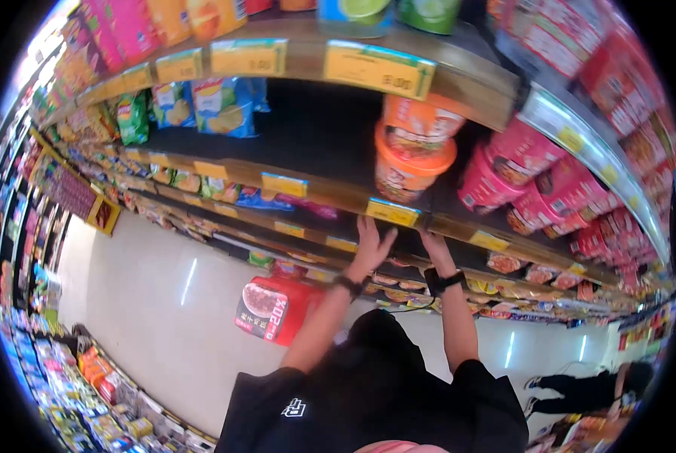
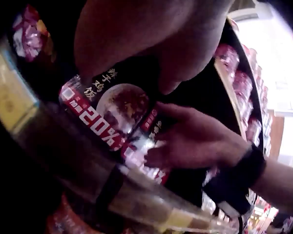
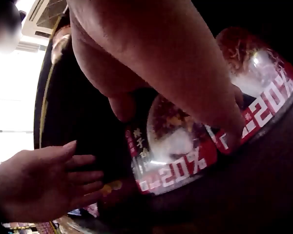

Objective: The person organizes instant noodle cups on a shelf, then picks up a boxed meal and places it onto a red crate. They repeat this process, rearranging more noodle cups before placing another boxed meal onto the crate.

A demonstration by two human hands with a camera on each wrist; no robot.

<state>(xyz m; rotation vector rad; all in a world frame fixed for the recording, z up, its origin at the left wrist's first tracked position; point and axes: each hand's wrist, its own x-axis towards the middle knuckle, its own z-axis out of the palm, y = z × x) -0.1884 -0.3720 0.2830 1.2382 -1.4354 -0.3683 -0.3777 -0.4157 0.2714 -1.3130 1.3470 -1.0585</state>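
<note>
In the head view both hands reach under a shelf edge, their fingertips partly hidden. My left hand [image 1: 369, 248] has its fingers straight and spread; in the right wrist view this left hand [image 3: 53, 183] stands apart from a packaged rice meal [image 3: 173, 156] with a bowl picture and "20%" label. My right hand [image 2: 195, 139] bends its fingers over the seam between that rice meal [image 2: 105, 112] and a second package [image 3: 263, 92]. Its fingertips touch the label edge; I cannot tell whether they grip it. Both wrists carry black bands.
Stacked orange tubs [image 1: 413, 155] and pink tubs [image 1: 496, 177] stand on the shelf above the hands, with chip bags [image 1: 221, 109] to the left. A red package [image 1: 277, 309] shows beside my left forearm, over the pale floor [image 1: 157, 302]. Another person [image 1: 591, 389] is at lower right.
</note>
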